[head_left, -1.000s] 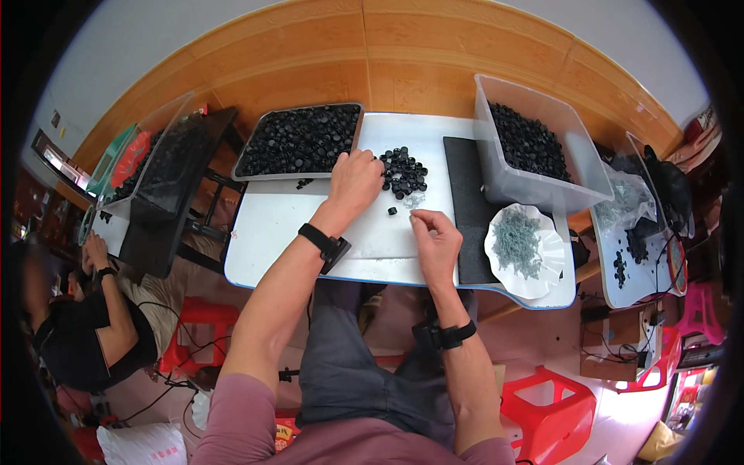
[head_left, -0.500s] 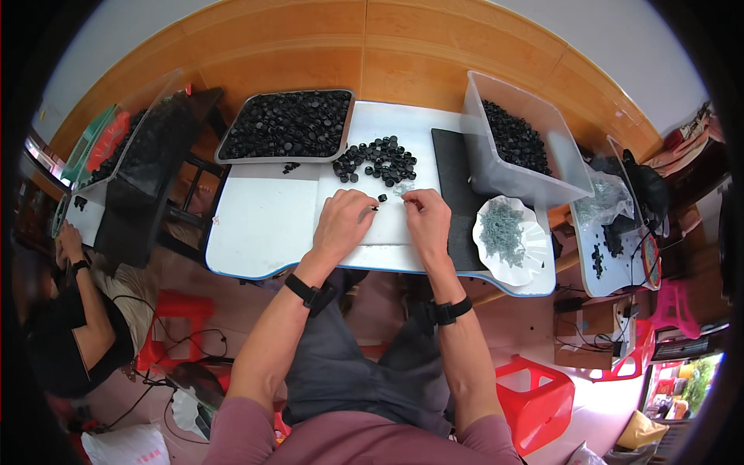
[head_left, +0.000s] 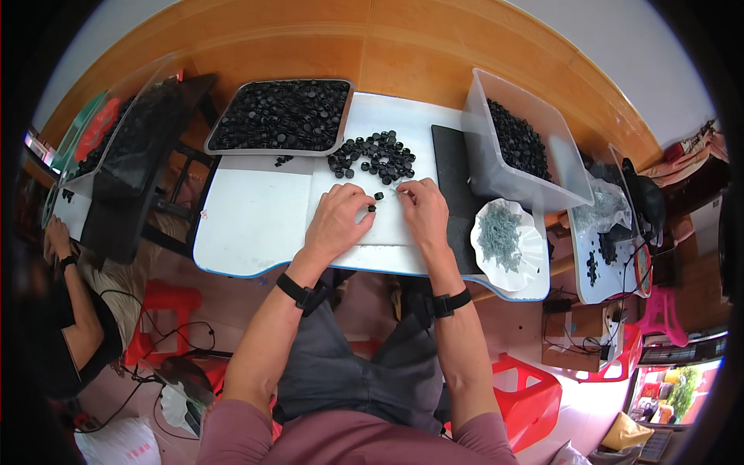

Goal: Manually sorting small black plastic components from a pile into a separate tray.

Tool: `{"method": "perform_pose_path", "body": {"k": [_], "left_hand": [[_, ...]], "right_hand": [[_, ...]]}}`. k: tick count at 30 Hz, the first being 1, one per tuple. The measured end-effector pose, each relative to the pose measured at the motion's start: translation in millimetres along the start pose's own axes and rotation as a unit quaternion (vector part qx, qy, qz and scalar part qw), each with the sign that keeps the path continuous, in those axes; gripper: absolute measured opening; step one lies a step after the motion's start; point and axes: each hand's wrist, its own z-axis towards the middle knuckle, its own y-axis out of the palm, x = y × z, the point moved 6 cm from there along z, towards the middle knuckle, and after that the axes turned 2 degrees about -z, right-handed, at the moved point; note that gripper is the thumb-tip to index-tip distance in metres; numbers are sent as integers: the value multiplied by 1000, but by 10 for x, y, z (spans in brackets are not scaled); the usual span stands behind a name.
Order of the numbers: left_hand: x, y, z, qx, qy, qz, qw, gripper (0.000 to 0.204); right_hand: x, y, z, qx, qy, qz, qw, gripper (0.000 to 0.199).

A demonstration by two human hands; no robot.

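Note:
On the white table, my left hand holds a small round black cap between its thumb and forefinger tips. Another black cap lies just beyond those fingertips. To the right, my right hand has its thumb and forefinger pinched together. What they grip is too small to make out; a few tiny clear-grey pieces show by the fingertips. Beyond both hands spreads a loose pile of black caps.
A tray heaped with black caps stands far left, and a clear plastic bin of them far right. A black mat and a white fluted dish of grey-green pieces lie right. Another person's hand is at the left.
My left thumb and forefinger have spread somewhat around the cap. The right hand has shifted slightly away from me, toward the pile. The whole view has moved a little.

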Motion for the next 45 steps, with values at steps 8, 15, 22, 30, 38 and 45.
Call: {"method": "perform_pose_path", "body": {"k": [8,15,22,30,38,45], "left_hand": [[17,-5,-1,-4,17,-11,1000,16],[59,-19,-4,-12,23,-2,1000,15],[-12,-59,-13,9,-45,-85,995,18],[-20,-36,0,4,-20,-96,995,19],[-58,-45,-4,24,-46,-117,992,23],[-14,-41,19,-4,-56,-110,992,19]], "right_hand": [[24,0,-50,5,-25,23,999,8],[24,36,-25,-15,-5,5,1000,7],[-11,13,-68,17,-46,7,999,7],[-35,36,-54,11,-69,-33,997,8],[-176,82,-273,4,-6,204,979,9],[-248,99,-283,-35,-36,186,981,10]]}}
